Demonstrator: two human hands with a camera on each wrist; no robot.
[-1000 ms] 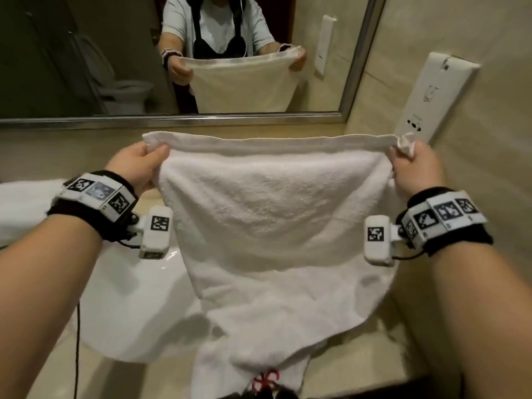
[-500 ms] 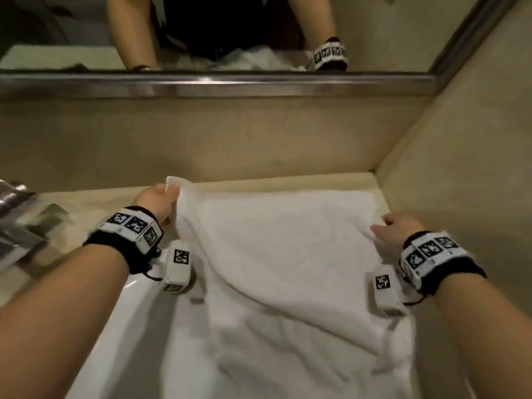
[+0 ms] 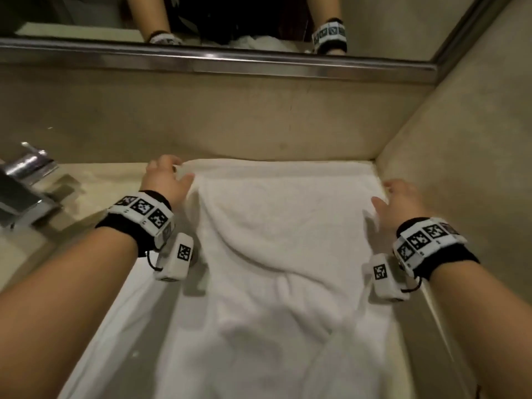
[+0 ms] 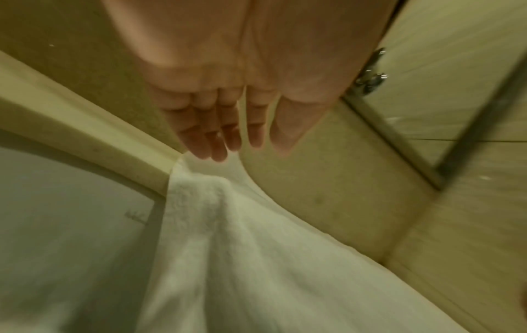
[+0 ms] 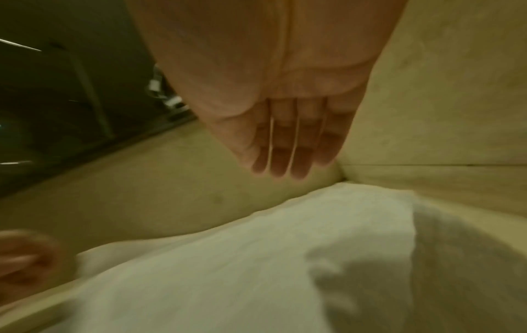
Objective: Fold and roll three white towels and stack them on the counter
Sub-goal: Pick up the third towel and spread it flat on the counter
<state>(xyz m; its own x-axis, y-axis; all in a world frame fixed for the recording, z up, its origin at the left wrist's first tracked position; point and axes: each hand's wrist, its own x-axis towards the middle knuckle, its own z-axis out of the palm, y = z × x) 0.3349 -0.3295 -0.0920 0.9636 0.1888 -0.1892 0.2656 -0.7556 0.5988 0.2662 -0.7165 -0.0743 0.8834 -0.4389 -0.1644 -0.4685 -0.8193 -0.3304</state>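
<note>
No readable text is found; only coded marker squares are seen on the wristbands, and a blurred mark on the sink.

The towel is spread on the counter at frame centre, the faucet at left, the mirror along the top.

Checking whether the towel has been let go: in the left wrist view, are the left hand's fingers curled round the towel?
No: the left hand's fingers extend straight above the towel corner.
</note>
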